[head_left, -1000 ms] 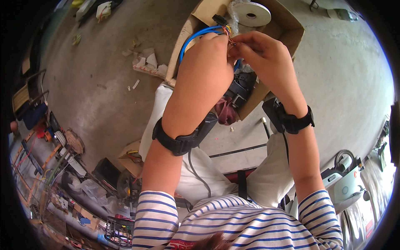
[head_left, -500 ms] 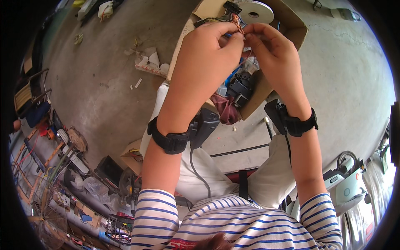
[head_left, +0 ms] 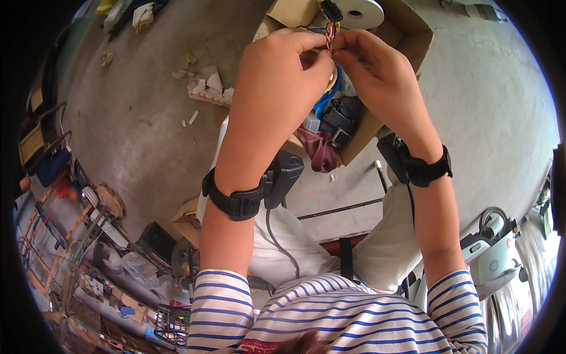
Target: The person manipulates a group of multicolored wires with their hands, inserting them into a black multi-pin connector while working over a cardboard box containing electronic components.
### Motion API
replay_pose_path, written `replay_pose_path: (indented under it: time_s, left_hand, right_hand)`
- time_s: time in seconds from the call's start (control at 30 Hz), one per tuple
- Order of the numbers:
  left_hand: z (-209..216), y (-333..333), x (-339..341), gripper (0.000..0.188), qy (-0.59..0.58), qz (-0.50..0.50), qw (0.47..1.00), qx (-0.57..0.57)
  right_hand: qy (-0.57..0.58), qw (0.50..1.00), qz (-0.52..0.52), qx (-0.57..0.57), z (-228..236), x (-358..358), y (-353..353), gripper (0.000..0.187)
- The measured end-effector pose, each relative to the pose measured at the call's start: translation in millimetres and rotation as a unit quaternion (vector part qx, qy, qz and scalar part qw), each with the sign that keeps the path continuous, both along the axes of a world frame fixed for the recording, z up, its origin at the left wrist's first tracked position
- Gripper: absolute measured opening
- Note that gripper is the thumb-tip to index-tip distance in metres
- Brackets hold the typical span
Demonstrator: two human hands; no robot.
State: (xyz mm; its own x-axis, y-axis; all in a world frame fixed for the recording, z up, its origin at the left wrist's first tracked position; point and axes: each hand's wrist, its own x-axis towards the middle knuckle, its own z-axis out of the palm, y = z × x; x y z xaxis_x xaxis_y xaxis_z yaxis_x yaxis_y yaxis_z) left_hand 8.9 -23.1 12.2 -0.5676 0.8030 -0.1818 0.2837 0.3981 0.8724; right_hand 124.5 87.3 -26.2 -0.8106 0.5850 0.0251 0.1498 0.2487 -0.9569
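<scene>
Above a cardboard box (head_left: 407, 56), both my hands meet at a bundle of twisted coloured wires (head_left: 331, 34). A black connector (head_left: 331, 10) tops this bundle. My left hand (head_left: 289, 71) pinches the wires from the left, thumb and forefinger pressed together. From the other side, my right hand (head_left: 374, 68) pinches the same bundle with its fingertips. Exactly what lies between the fingertips is partly hidden. Inside the box, below my hands, are a black device (head_left: 342, 118), blue cable (head_left: 331, 94) and a dark red cloth (head_left: 320, 150). A white spool (head_left: 356, 14) lies at its far end.
Torn white scraps (head_left: 209, 85) lie on the concrete floor left of the box. Cluttered tools and parts fill the lower left, near a wire basket (head_left: 171, 321). A pale scooter (head_left: 498, 265) stands at the lower right. Black straps with devices circle both my wrists.
Both hands have shifted slightly left with the wire bundle between them. The black connector now stands more upright above my fingers.
</scene>
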Motion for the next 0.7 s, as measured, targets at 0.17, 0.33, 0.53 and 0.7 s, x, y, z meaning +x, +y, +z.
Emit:
replay_pose_path:
  time_s: [0.17, 0.33, 0.53, 0.7]
  left_hand:
    - [-4, 0, 1, 0.023, 0.043, -0.002, 0.999, 0.009]
    - [-5, 0, 0, 0.016, 0.058, 0.013, 0.997, 0.047]
    - [-4, -1, 2, 0.015, 0.083, 0.024, 0.996, 0.026]
    - [-3, 0, 3, 0.012, 0.128, 0.002, 0.992, 0.006]
  right_hand:
    - [-0.028, 0.998, 0.002, -0.062, 11, -2, -7, 0.017]
    - [-0.086, 0.992, 0.057, -0.079, 16, -1, -3, 0.019]
    - [-0.095, 0.988, 0.063, -0.100, 19, -1, -5, 0.019]
    - [-0.092, 0.978, 0.044, -0.181, 22, -2, -3, 0.019]
